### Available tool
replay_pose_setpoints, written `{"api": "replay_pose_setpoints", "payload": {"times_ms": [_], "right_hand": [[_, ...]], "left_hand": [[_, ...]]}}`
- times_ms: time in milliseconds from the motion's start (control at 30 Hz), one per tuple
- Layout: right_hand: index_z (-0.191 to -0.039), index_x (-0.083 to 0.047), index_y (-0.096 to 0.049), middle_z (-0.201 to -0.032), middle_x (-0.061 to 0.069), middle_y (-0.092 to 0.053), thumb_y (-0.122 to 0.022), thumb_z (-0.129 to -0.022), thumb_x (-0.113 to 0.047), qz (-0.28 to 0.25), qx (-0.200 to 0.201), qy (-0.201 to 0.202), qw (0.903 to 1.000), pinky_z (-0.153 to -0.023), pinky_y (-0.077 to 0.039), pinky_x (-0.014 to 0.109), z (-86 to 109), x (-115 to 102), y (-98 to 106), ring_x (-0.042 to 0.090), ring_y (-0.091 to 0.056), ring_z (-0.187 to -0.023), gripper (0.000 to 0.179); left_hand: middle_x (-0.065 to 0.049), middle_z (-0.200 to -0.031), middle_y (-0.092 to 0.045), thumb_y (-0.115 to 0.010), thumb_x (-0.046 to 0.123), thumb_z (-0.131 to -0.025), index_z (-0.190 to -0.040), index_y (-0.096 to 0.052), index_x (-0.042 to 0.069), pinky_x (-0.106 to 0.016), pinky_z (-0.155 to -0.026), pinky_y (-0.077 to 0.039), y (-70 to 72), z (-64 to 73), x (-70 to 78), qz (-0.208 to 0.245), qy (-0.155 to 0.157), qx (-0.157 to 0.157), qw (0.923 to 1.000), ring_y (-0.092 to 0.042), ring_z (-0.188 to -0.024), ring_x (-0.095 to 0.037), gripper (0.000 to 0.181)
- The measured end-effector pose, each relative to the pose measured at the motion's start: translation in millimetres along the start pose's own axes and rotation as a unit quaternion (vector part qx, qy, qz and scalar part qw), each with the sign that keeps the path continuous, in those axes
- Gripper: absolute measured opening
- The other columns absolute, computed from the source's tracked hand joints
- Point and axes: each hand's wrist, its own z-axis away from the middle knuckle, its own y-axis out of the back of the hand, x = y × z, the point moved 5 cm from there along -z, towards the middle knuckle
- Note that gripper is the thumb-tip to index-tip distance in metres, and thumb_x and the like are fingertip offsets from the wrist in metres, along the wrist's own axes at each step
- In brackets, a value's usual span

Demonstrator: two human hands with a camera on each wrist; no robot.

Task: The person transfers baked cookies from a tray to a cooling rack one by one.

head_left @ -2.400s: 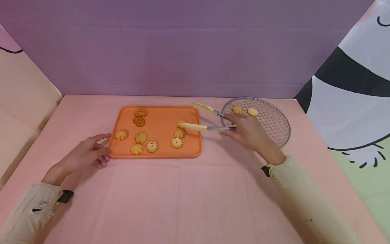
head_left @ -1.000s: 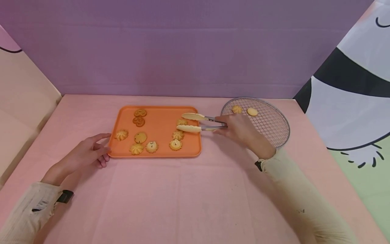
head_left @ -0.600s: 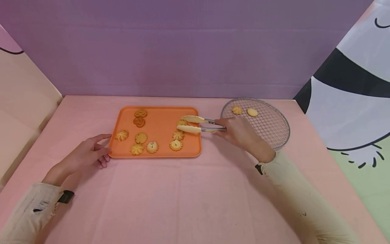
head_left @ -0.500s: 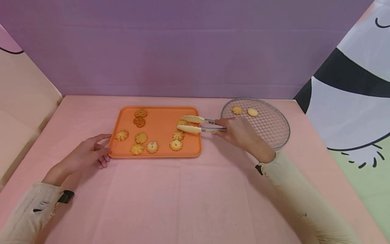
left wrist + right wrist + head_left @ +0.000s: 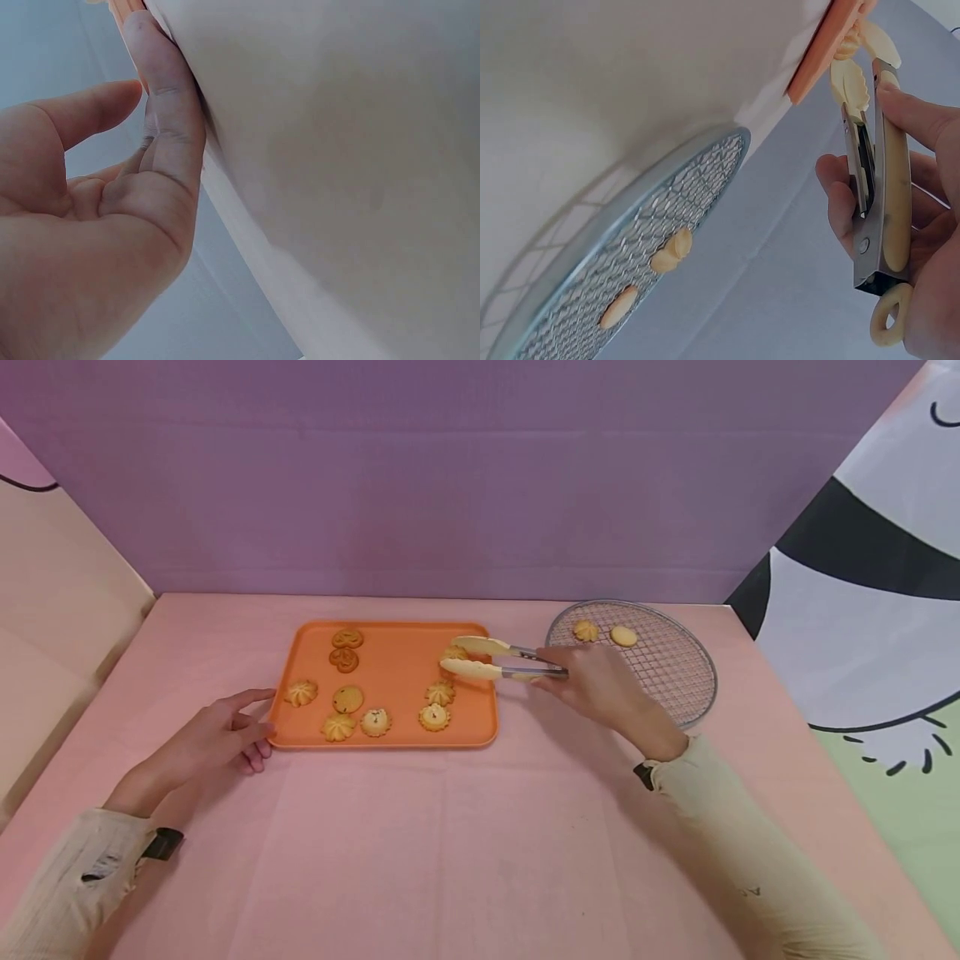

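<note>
My right hand (image 5: 603, 689) grips a pair of tongs (image 5: 889, 172) with steel arms and cream scalloped tips. Those tips lie on either side of a ridged, swirl-shaped cookie (image 5: 453, 655) at the right end of an orange tray (image 5: 390, 681); whether the cookie is clear of the tray is hard to tell. Below it on the tray are another swirl cookie (image 5: 440, 693) and a round, pale-topped cookie (image 5: 434, 717). My left hand (image 5: 206, 739) touches the tray's left edge with its fingertips, the thumb apart from the index finger in the left wrist view.
A round wire rack (image 5: 663, 672) stands right of the tray, bearing a swirl cookie (image 5: 586, 630) and a smooth oval one (image 5: 623, 636). Several more cookies sit on the tray's left half, among them two pretzel-shaped ones (image 5: 344, 660). A purple wall (image 5: 480, 485) rises behind the pink table (image 5: 450, 843).
The tongs came left over the tray and their tips closed in around the swirl cookie. Since half a second ago, tongs and cookie have shifted slightly up and right. My left hand stayed put.
</note>
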Motion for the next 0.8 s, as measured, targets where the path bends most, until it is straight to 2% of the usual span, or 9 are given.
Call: {"api": "replay_pose_setpoints", "payload": {"times_ms": [233, 600, 800], "right_hand": [[-0.111, -0.008, -0.075, -0.091, 0.007, -0.075, -0.082, -0.083, -0.032, 0.012, 0.009, -0.014, 0.9998, -0.055, -0.052, 0.04, 4.8, 4, 7, 0.018, -0.064, -0.065, 0.038], [-0.109, -0.006, -0.076, -0.093, 0.009, -0.075, -0.085, -0.079, -0.026, 0.009, 0.044, -0.004, 0.999, -0.058, -0.055, 0.042, 15.9, 9, 19, 0.021, -0.068, -0.069, 0.037], [-0.107, -0.006, -0.076, -0.091, 0.009, -0.076, -0.085, -0.078, -0.025, 0.017, 0.063, -0.001, 0.9978, -0.055, -0.053, 0.042, 25.5, 12, 27, 0.02, -0.067, -0.066, 0.036]], "left_hand": [[-0.013, -0.08, -0.066, -0.055, 0.006, -0.101, -0.154, -0.018, -0.007, -0.033, -0.062, -0.06, -0.7, -0.6, -0.9, -0.002, 0.0, -0.001, 1.0, -0.065, -0.065, -0.023, 0.066], [-0.013, -0.08, -0.065, -0.055, 0.006, -0.101, -0.154, -0.016, -0.008, -0.033, -0.063, -0.06, -0.8, -0.4, -1.3, 0.004, 0.0, -0.004, 1.0, -0.065, -0.065, -0.023, 0.067], [-0.014, -0.08, -0.065, -0.055, 0.006, -0.101, -0.154, -0.017, -0.008, -0.034, -0.062, -0.06, -0.9, -0.1, -0.8, 0.005, -0.005, -0.003, 1.0, -0.065, -0.064, -0.023, 0.067]]}}
